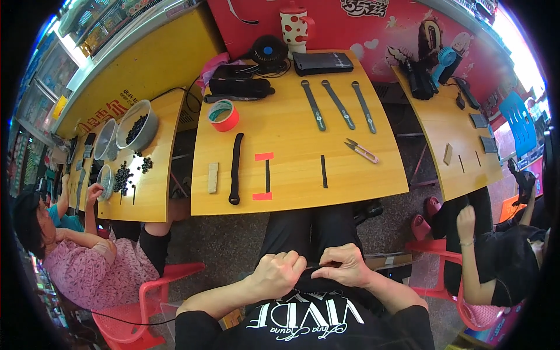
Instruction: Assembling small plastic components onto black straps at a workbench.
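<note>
My left hand (279, 271) is closed in a fist over my lap, close to the front of my black shirt. Beside it, my right hand (343, 266) is curled with thumb and index finger pinched together. Something thin seems to run in the narrow gap between the two hands; it is too small to name. On the table ahead lies a black strap (236, 169) with a hole at its near end. Next to it, a thin black strip (268, 175) sits between two pink tape pieces (262, 196). Another black strip (324, 171) lies to the right.
Three grey straps (313, 105) and thread snips (362, 151) lie on the wooden table (280, 205). A tape roll (223, 115), wooden block (213, 178), fan (269, 50), tumbler (294, 29) and dark pouch (322, 63) are there too. Co-workers sit at side tables left (157, 192) and right (461, 185).
</note>
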Motion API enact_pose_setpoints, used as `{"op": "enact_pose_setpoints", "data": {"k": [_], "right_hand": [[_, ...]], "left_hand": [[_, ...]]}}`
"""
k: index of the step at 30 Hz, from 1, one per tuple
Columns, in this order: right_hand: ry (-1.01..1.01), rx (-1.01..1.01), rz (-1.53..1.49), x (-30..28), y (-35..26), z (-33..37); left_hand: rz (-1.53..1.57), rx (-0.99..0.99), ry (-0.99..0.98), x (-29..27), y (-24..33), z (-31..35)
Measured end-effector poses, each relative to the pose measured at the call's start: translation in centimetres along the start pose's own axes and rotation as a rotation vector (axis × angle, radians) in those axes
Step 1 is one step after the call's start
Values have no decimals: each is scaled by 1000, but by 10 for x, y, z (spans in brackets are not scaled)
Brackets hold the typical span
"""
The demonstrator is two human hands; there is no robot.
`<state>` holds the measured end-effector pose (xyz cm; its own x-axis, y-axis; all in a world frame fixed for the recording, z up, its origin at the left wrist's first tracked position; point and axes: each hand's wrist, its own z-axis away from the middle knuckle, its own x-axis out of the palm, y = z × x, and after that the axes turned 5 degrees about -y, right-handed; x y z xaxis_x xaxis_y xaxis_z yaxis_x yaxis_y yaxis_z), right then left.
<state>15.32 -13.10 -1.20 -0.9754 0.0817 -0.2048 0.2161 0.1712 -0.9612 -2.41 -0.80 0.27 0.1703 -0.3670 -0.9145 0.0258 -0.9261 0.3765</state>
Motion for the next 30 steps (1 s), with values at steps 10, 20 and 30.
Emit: {"op": "enact_pose_setpoints", "data": {"k": [10, 20, 30], "right_hand": [[-63, 81, -126, 1, -7, 8], [178, 210, 66, -39, -42, 4], [1, 30, 212, 19, -29, -28]], "left_hand": [[128, 38, -82, -12, 1, 5], [526, -141, 153, -18, -37, 19], [1716, -597, 26, -5, -31, 15]]}}
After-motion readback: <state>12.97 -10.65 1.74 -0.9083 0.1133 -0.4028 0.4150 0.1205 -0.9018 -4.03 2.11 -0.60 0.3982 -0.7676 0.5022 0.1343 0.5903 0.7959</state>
